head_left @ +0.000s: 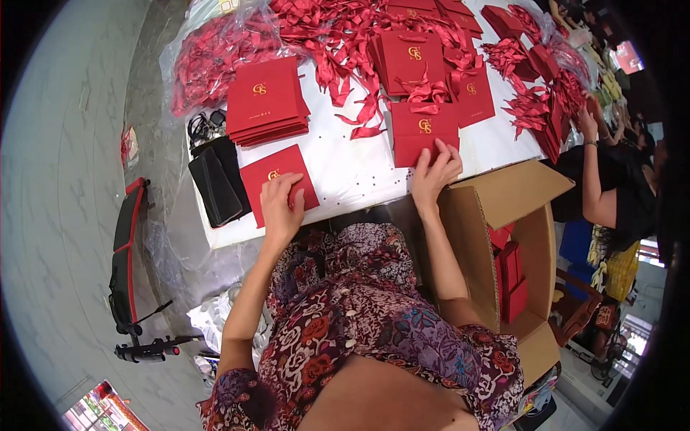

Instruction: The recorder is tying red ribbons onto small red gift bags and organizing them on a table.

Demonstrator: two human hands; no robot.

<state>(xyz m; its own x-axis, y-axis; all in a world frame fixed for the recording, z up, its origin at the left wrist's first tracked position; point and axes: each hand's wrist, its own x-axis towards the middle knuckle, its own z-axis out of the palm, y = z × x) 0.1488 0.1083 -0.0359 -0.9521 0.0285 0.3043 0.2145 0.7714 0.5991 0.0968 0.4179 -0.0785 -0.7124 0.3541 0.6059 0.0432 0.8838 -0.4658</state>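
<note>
So your left hand (282,208) is just left of centre in the frame, fingers loosely bent and a bit apart, resting on a plain red bag (296,161) that's lying flat near the table's front edge. Looks like it's lying on top rather than gripping, to be honest. Your right hand (437,172) is right of centre, fingers fanned out with the tips on the lower part of a ribboned red bag (410,127). Can't tell if your thumb is pinching anything there.

Up and left of that one you've got bare white table (341,169) with little dark specks on it. A neat stack of red bags (260,72) sits just above your left hand, with a black pouch (215,190) to the left and some tangled cables (207,128) above it. More red bags (413,54) and a mess of red ribbons (345,43) fill the top middle, and a clear plastic bag (215,61) full of red stuff is upper left.

Right of your right arm there's an open cardboard box (471,251) with red bags inside. Far right, a co-worker's hand (589,122) is by another ribbon pile.
</note>
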